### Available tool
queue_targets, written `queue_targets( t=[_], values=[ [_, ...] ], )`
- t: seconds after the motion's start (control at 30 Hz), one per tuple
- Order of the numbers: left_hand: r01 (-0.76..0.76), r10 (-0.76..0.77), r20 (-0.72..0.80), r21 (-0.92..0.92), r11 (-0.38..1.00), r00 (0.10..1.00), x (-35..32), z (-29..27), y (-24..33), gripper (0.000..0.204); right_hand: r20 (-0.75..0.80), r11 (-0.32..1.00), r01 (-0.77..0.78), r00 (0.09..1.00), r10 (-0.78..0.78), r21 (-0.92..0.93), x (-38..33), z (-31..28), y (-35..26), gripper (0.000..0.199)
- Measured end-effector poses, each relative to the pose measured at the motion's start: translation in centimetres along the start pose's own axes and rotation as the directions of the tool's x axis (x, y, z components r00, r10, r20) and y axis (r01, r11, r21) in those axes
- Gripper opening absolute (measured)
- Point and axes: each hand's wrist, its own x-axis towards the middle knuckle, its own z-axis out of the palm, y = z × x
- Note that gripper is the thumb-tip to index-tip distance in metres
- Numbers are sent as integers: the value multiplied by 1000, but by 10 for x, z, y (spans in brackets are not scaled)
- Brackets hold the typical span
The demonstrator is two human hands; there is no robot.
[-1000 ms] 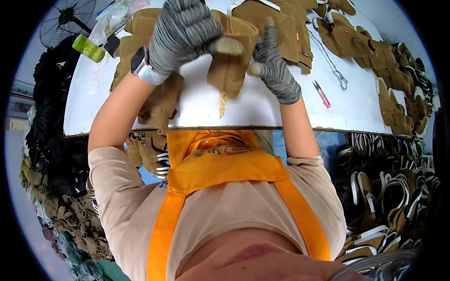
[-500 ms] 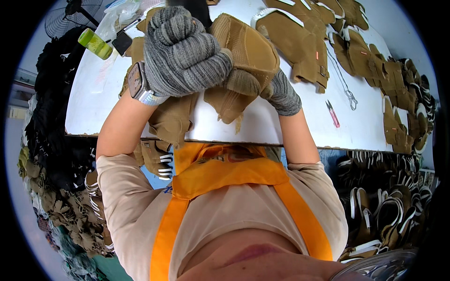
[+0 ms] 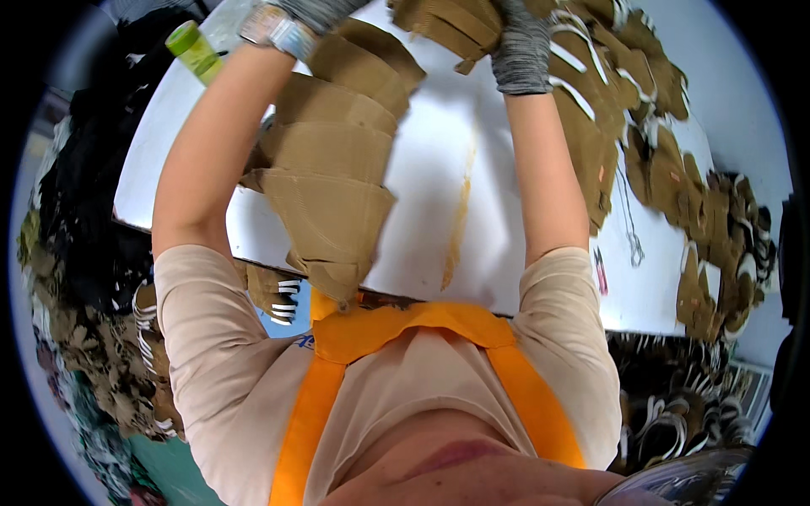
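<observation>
Both my hands wear grey knitted gloves and reach to the far side of the table. My left hand (image 3: 325, 12) is partly cut off by the upper edge of the picture; its fingers do not show. Below it lies a row of overlapping brown fabric shoe uppers (image 3: 333, 148), running down to the table's near edge. My right hand (image 3: 523, 55) grips the right side of a brown shoe upper (image 3: 447, 27), though its fingertips are out of sight. That upper also runs out of the picture at the top.
More brown uppers with white edging (image 3: 645, 55) cover the table's right side. Small pink-handled thread snips (image 3: 600, 271) and a grey cord (image 3: 631, 228) lie near them. A green-lidded container (image 3: 192, 51) stands at the far left. Finished-looking shoes (image 3: 675, 422) fill the lower right.
Both hands have moved away from me toward the far side, the right one with the brown upper. The hands have come apart. A row of uppers now shows under my left arm.
</observation>
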Motion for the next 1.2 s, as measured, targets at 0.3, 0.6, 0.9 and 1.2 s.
queue_targets(
  t=[0.3,0.6,0.9,1.2],
  values=[
    [-187,292,295,-335,923,910,-88,52,13,22,-198,968,-116,967,161,221,64,-9,124,53],
    [223,167,926,-251,942,337,-64,31,2,59,149,831,-533,845,514,158,39,-2,167,72],
    [417,129,594,-686,596,794,-92,38,-11,61,199,836,-429,903,382,342,36,24,140,65],
    [465,81,592,-704,537,802,-94,30,-7,35,75,981,-85,995,72,174,43,27,129,63]
  ],
)
